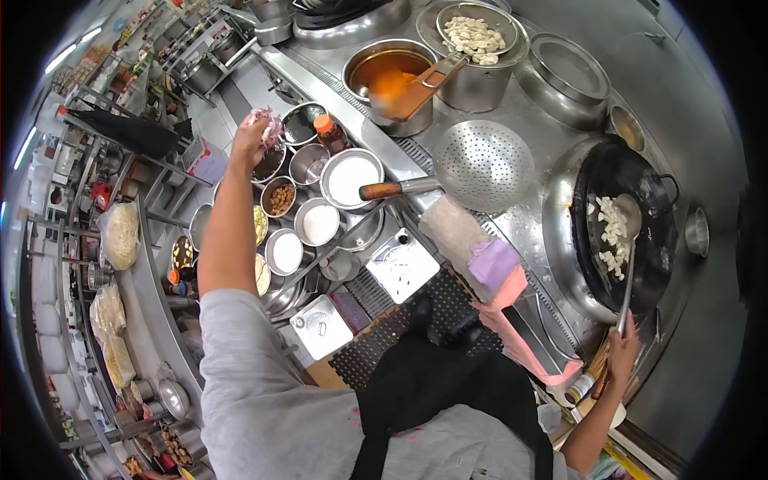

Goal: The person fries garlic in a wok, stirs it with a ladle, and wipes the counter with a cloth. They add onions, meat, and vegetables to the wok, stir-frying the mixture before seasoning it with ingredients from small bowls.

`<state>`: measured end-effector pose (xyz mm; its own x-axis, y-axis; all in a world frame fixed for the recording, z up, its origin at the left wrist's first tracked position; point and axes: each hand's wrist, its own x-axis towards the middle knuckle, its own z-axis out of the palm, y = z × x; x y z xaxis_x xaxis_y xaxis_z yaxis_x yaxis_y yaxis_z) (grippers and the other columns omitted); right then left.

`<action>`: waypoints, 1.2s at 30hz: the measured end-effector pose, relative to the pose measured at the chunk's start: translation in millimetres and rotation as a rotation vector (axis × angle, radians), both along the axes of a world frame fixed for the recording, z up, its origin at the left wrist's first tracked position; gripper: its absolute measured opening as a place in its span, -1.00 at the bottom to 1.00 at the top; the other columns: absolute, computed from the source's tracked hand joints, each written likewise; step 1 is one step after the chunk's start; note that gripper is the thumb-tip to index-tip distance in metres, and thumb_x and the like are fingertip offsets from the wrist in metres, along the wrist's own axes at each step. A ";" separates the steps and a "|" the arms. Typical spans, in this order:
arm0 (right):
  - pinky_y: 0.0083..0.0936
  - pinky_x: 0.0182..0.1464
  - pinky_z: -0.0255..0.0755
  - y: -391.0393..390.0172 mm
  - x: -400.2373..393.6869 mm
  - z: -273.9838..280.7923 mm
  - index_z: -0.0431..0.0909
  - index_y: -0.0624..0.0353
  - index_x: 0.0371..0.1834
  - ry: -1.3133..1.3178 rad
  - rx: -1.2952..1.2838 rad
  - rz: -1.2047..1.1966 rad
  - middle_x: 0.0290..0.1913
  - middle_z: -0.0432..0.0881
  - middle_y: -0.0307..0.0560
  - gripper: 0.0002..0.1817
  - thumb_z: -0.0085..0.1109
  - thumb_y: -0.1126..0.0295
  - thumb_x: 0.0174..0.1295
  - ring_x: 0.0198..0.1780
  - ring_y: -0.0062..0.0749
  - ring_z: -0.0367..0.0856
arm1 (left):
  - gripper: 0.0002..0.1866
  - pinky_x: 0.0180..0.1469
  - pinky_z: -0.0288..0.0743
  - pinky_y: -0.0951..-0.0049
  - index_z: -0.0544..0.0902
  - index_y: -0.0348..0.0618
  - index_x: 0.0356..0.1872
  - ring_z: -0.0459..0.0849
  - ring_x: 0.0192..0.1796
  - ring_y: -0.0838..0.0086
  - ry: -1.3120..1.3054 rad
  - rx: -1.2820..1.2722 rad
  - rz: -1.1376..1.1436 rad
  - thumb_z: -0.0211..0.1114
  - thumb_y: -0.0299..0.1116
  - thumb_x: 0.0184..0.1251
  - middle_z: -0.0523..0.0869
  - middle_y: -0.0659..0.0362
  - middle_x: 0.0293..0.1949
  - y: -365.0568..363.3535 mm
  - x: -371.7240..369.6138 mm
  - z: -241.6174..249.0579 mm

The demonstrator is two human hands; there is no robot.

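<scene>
My left hand [250, 138] is stretched out over the seasoning containers, closed around a clump of sliced purple onion [272, 128]. Below it stand a dark bowl [304, 122] and a steel pot [309, 164]. On the right, my right hand [622, 352] grips the long handle of a ladle [630, 264]. The ladle's bowl rests inside a black wok [652, 264], touching pale chopped pieces [612, 228] that look like garlic or onion.
A perforated strainer [484, 166] with a wooden handle lies across the counter. Behind it are a pot of orange-brown liquid [388, 60] and a sieve of pale slices [478, 38]. White-filled bowls [352, 178], an orange-capped bottle [331, 134] and folded cloths [494, 262] sit nearby.
</scene>
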<state>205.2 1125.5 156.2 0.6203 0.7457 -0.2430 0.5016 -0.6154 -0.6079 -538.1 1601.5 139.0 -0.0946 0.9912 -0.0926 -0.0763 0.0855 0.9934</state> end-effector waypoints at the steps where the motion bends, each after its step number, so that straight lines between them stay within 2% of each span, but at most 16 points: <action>1: -0.55 -0.17 0.48 -8.6 3.8 -7.2 0.25 0.15 0.53 -0.107 0.021 0.069 -0.16 0.64 -0.11 -0.33 0.08 0.56 0.29 -0.23 -0.43 0.63 | -0.80 -0.42 0.58 0.49 0.57 -0.13 0.01 0.67 -0.38 0.52 0.009 0.011 -0.023 0.19 -0.45 0.41 0.66 0.22 -0.31 7.4 -3.2 12.0; 6: -0.41 0.28 0.36 -43.9 -14.0 25.4 0.32 0.25 0.47 -0.247 -0.094 0.124 0.31 0.55 0.18 -0.36 0.11 0.57 0.25 0.28 -0.16 0.56 | -0.77 -0.31 0.61 0.51 0.55 -0.10 0.08 0.68 -0.28 0.56 0.129 0.150 -0.221 0.15 -0.39 0.45 0.67 0.24 -0.20 42.5 44.6 113.9; 8: -0.53 -0.05 0.47 -66.3 -0.2 6.2 0.32 0.25 0.47 -0.283 0.188 0.199 0.11 0.66 0.08 -0.35 0.10 0.54 0.23 -0.07 -0.38 0.63 | -0.77 -0.27 0.61 0.53 0.55 -0.09 0.06 0.67 -0.27 0.56 0.204 0.196 -0.222 0.13 -0.38 0.45 0.67 0.26 -0.20 42.4 102.5 165.4; 11: -0.57 -0.29 0.40 -91.5 17.0 0.2 0.33 0.27 0.46 0.042 0.132 -0.065 -0.08 0.65 -0.04 -0.35 0.08 0.55 0.21 -0.32 -0.53 0.48 | -0.78 -0.22 0.62 0.53 0.56 -0.10 0.05 0.68 -0.24 0.58 0.354 0.249 -0.331 0.14 -0.37 0.45 0.67 0.28 -0.20 70.2 167.9 214.8; 12: -0.57 -0.42 0.32 -98.8 17.6 -7.4 0.33 0.29 0.45 0.068 0.309 -0.088 -0.19 0.60 -0.12 -0.34 0.08 0.57 0.19 -0.44 -0.57 0.36 | -0.73 -0.22 0.62 0.52 0.54 -0.09 0.12 0.67 -0.18 0.58 0.284 0.275 -0.432 0.17 -0.29 0.48 0.67 0.28 -0.13 68.1 204.0 227.2; 13: -0.54 -0.26 0.39 -113.9 23.8 -6.0 0.34 0.29 0.44 0.034 0.258 -0.094 -0.10 0.63 -0.02 -0.35 0.08 0.57 0.19 -0.30 -0.47 0.48 | -0.68 -0.21 0.62 0.51 0.52 -0.08 0.18 0.66 -0.13 0.58 0.200 0.294 -0.554 0.20 -0.22 0.52 0.67 0.27 -0.05 65.2 245.7 237.0; 14: -0.51 -0.11 0.46 -127.5 29.0 -3.1 0.35 0.29 0.43 0.001 0.206 -0.099 -0.01 0.65 0.07 -0.36 0.08 0.58 0.19 -0.17 -0.36 0.59 | -0.65 -0.22 0.62 0.51 0.49 -0.07 0.19 0.65 -0.12 0.57 0.136 0.286 -0.485 0.20 -0.17 0.52 0.66 0.22 0.03 30.4 305.2 246.6; 15: -0.47 0.01 0.44 -134.8 26.9 5.6 0.35 0.28 0.43 -0.053 0.216 -0.070 0.06 0.64 0.14 -0.36 0.08 0.58 0.18 -0.03 -0.25 0.61 | -0.64 -0.22 0.61 0.53 0.47 -0.07 0.23 0.65 -0.15 0.59 0.132 0.273 -0.533 0.18 -0.20 0.53 0.65 0.19 0.09 27.9 346.7 244.0; 17: -0.39 0.24 0.39 -150.0 22.8 26.5 0.35 0.26 0.43 -0.164 0.220 0.018 0.20 0.59 0.29 -0.35 0.10 0.58 0.18 0.23 -0.02 0.59 | -0.65 -0.20 0.65 0.50 0.47 -0.10 0.23 0.70 -0.17 0.51 0.007 0.266 -0.805 0.18 -0.26 0.52 0.68 0.18 -0.06 16.7 429.8 221.7; 18: -0.33 0.25 0.40 -157.6 18.0 40.9 0.35 0.25 0.42 -0.153 0.190 0.022 0.19 0.58 0.32 -0.34 0.13 0.59 0.16 0.20 0.13 0.58 | -0.62 -0.20 0.66 0.45 0.44 -0.09 0.26 0.71 -0.16 0.48 0.061 0.238 -0.938 0.20 -0.27 0.51 0.67 0.12 -0.01 17.8 468.2 203.8; 20: -0.30 0.25 0.40 -177.8 16.6 46.4 0.34 0.23 0.44 -0.202 0.138 0.060 0.15 0.58 0.33 -0.33 0.14 0.58 0.16 0.18 0.18 0.57 | -0.62 -0.24 0.68 0.43 0.46 -0.11 0.24 0.73 -0.17 0.40 -0.033 0.151 -1.060 0.22 -0.28 0.49 0.71 0.03 -0.04 -19.9 552.6 153.4; 22: -0.19 0.20 0.42 -187.2 12.9 63.1 0.29 0.14 0.48 -0.193 0.017 0.103 0.06 0.59 0.33 -0.29 0.17 0.56 0.18 0.13 0.25 0.55 | -0.60 -0.33 0.71 0.28 0.47 -0.15 0.25 0.76 -0.26 0.31 0.110 0.022 -1.056 0.25 -0.36 0.44 0.74 0.03 -0.14 -69.5 628.0 114.3; 25: -0.12 0.14 0.46 -193.6 14.2 58.9 0.27 0.04 0.50 -0.312 -0.064 0.172 0.03 0.58 0.30 -0.26 0.19 0.53 0.18 0.06 0.22 0.58 | -0.72 -0.25 0.72 0.13 0.64 -0.19 0.07 0.78 -0.21 0.21 0.269 -0.101 -1.123 0.27 -0.36 0.39 0.78 0.06 -0.12 -105.2 705.7 51.9; 31: -0.07 0.10 0.51 -128.2 35.0 28.7 0.20 0.00 0.54 -0.277 -0.219 0.104 0.09 0.54 0.30 -0.29 0.04 0.53 0.25 0.09 0.20 0.60 | -0.71 -0.17 0.72 0.32 0.71 -0.25 0.02 0.79 -0.09 0.39 0.771 0.455 -0.988 0.27 -0.40 0.32 0.79 -0.05 -0.16 -142.1 754.8 20.2; 33: -0.08 0.15 0.45 -99.4 52.8 0.2 0.20 0.13 0.52 -0.314 -0.092 0.066 0.03 0.57 0.34 -0.28 0.05 0.56 0.21 0.07 0.23 0.57 | -0.73 -0.08 0.69 0.29 0.75 -0.21 -0.06 0.80 -0.06 0.26 0.884 0.686 -1.021 0.26 -0.47 0.24 0.78 -0.11 -0.15 -154.9 753.2 22.6; 36: -0.08 0.19 0.43 -47.8 70.9 -28.3 0.22 0.14 0.52 -0.309 0.136 0.086 0.06 0.57 0.38 -0.28 0.04 0.56 0.20 0.10 0.25 0.56 | -0.69 0.04 0.62 0.20 0.75 -0.14 -0.06 0.76 -0.07 0.02 1.055 0.982 -1.106 0.29 -0.49 0.13 0.77 -0.07 -0.10 -159.0 746.4 13.3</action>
